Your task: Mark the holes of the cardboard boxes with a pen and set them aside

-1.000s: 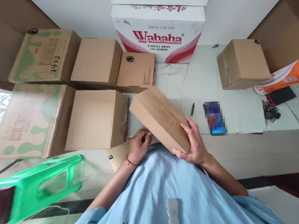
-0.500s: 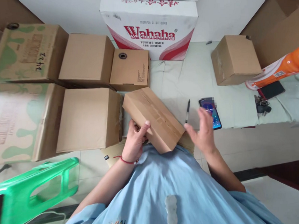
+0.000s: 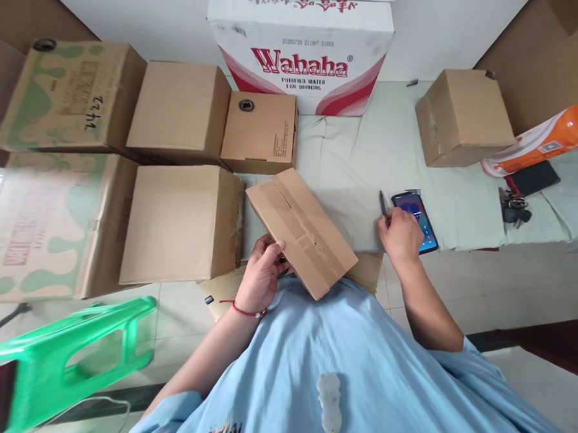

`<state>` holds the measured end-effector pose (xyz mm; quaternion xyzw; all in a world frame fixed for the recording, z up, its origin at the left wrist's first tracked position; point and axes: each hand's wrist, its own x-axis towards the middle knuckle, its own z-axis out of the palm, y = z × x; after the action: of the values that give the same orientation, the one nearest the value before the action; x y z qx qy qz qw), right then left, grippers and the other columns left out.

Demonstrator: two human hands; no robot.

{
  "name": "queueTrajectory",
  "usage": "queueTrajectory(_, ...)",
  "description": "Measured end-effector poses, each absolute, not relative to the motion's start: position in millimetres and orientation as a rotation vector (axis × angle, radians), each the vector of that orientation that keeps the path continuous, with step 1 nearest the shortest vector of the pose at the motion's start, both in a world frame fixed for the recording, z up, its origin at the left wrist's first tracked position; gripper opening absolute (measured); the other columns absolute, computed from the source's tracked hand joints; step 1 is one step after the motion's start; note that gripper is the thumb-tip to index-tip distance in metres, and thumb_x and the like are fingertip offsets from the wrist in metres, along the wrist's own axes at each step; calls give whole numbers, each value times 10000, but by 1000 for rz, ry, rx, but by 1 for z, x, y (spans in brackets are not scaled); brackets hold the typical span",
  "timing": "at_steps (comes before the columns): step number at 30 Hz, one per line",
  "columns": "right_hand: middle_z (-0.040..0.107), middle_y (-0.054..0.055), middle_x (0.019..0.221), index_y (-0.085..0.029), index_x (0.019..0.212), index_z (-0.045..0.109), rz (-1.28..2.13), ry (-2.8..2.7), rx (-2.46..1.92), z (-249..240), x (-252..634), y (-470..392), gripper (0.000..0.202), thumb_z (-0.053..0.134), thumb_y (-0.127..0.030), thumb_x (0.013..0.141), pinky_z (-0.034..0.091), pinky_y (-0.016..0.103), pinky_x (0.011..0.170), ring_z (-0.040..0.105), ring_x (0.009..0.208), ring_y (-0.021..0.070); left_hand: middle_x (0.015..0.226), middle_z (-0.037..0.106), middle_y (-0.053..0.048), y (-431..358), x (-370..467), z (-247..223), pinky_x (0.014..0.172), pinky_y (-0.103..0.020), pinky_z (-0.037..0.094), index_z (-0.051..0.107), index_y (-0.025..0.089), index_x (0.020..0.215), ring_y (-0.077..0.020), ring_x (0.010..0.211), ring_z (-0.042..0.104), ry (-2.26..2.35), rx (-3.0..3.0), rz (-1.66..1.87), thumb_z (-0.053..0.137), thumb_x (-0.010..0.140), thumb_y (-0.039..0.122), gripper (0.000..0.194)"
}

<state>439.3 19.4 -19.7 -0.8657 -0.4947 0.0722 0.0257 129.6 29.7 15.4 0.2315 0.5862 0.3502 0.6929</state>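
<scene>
A long brown cardboard box (image 3: 309,231) with tape along its top lies tilted across the table's front edge, close to my body. My left hand (image 3: 260,276) grips its left side, thumb at the top edge and the other fingers mostly hidden underneath. On the right, my right hand (image 3: 401,236) is closed on a dark pen (image 3: 382,202) at the tabletop; the pen's far end sticks out past the fingers. Right beside that hand lies a phone (image 3: 426,225) with its screen lit, partly covered by the hand.
Several cardboard boxes (image 3: 173,222) stand in two rows at the left. A Wahaha water carton (image 3: 305,67) is at the back. On the right are another box (image 3: 463,117), an orange bottle (image 3: 551,135) and keys (image 3: 514,208). A green stool (image 3: 82,343) stands lower left.
My right hand has come down from above the table and closed on the pen, which has turned a little. The box in my left hand has tipped so that more of its taped face shows.
</scene>
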Motion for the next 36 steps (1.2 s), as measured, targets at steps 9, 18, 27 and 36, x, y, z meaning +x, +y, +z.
queueTrajectory(9,776,223,1128,-134,1125,739,-71,-1445,-2610,-42,510,-1,327,502,-323,1002,490,456,935,640,1104,371,1041,748,-42,41,134,7,708,-323,573,608,211,1199,-228,900,720,1281,533,769,858,723,509,615)
queueTrajectory(18,702,249,1194,-150,1121,699,-88,-1324,-2404,-41,540,11,326,573,-391,941,517,610,1070,617,1154,384,1075,757,-63,46,144,9,770,-363,615,598,198,1230,-258,961,745,1243,503,751,890,726,463,640)
queueTrajectory(27,445,236,1761,-254,1733,360,767,-1652,-1641,4,416,-57,1058,720,-818,914,433,678,1316,435,1658,424,1246,701,-83,40,181,18,765,-336,626,585,245,1225,-246,1047,732,1225,729,786,957,734,619,722)
queueTrajectory(36,709,147,1534,-268,1554,610,1390,-1169,-1584,8,473,-47,867,850,-704,844,635,509,1106,700,1398,373,1232,668,-80,43,168,1,905,-363,653,640,220,1233,-227,1119,698,1265,778,842,856,838,442,502)
